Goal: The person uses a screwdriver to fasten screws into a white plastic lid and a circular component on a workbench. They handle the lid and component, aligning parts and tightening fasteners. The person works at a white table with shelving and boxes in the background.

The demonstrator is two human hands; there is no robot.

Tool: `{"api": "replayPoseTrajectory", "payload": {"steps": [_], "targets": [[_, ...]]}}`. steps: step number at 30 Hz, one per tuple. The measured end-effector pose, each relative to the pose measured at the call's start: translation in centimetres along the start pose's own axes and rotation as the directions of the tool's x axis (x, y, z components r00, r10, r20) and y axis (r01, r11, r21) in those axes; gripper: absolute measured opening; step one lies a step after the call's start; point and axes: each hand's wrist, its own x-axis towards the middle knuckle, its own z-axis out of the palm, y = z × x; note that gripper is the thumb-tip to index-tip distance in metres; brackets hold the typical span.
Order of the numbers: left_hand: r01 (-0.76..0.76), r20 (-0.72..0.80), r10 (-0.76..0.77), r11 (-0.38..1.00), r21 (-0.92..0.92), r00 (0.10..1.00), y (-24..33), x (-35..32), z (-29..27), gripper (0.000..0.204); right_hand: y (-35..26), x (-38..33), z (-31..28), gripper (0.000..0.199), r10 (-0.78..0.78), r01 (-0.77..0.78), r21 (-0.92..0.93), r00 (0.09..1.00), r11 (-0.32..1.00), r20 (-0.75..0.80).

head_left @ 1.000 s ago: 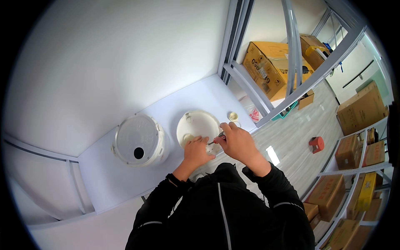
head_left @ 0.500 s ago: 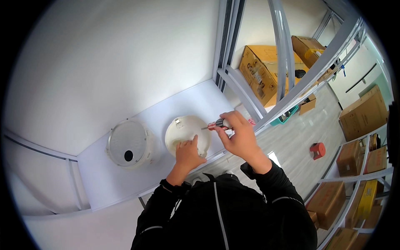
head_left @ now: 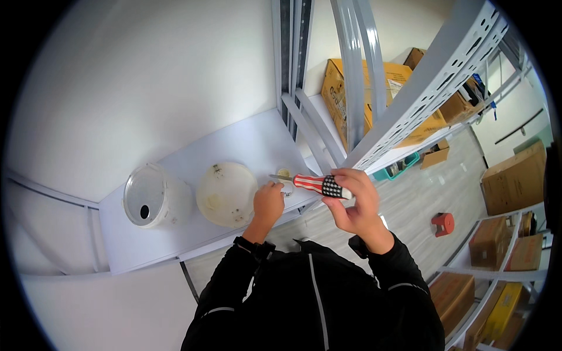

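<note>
My right hand (head_left: 358, 202) is closed around a screwdriver (head_left: 316, 183) with a red-and-white striped handle and a black, white-starred end. Its metal shaft points left, over my left hand's fingertips. My left hand (head_left: 268, 205) has its fingers curled together at a small pale round piece (head_left: 286, 186) on the shelf's right part; whether it grips it is hard to see. Beside that hand, to the left, lies a shallow white round shell (head_left: 225, 193) with small metal fittings at its rim. Farther left stands a white round housing (head_left: 170, 202) with a grey mesh-like top and a black hole.
All this rests on a white shelf board (head_left: 146, 248) against a white wall. Grey metal posts and a perforated beam (head_left: 430, 88) rise close to my right hand. Beyond are a yellow carton (head_left: 339, 96), a teal bin (head_left: 398, 167), a red stool (head_left: 443, 224) and shelved cardboard boxes (head_left: 489, 243).
My left hand has moved out of the white shell to the small round piece at its right. The screwdriver has shifted along, and the view has turned rightward.
</note>
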Motion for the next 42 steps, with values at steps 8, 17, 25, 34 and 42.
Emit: {"api": "replayPoseTrajectory", "payload": {"steps": [8,17,25,34,42], "targets": [[0.061,-0.049,-0.057,0.996,0.068,0.997,1.2,0.1,3.4,0.009,2.8,-1.4,-4.4,0.042,-0.046,0.047,0.068,0.999,0.997,-0.021],[0.14,0.061,-0.149,0.982,0.13,0.987,2.4,-0.1,3.5,0.015,4.8,-1.6,-5.5,0.044,-0.097,0.091,0.169,0.995,0.981,0.026],[0.148,0.029,-0.154,0.978,0.15,0.988,2.3,0.2,4.4,0.013,5.4,-1.5,-5.5,0.044,-0.126,0.12,0.193,0.992,0.974,0.022],[0.227,-0.156,-0.261,0.951,-0.209,0.953,2.7,0.6,3.0,0.016,5.2,-1.3,-5.4,0.042,-0.095,0.094,0.189,0.995,0.977,-0.003],[0.17,-0.312,-0.333,0.876,-0.452,0.89,3.3,-0.2,-5.8,0.015,3.6,0.1,-2.5,0.042,-0.104,0.117,0.197,0.992,0.973,-0.076]]}}
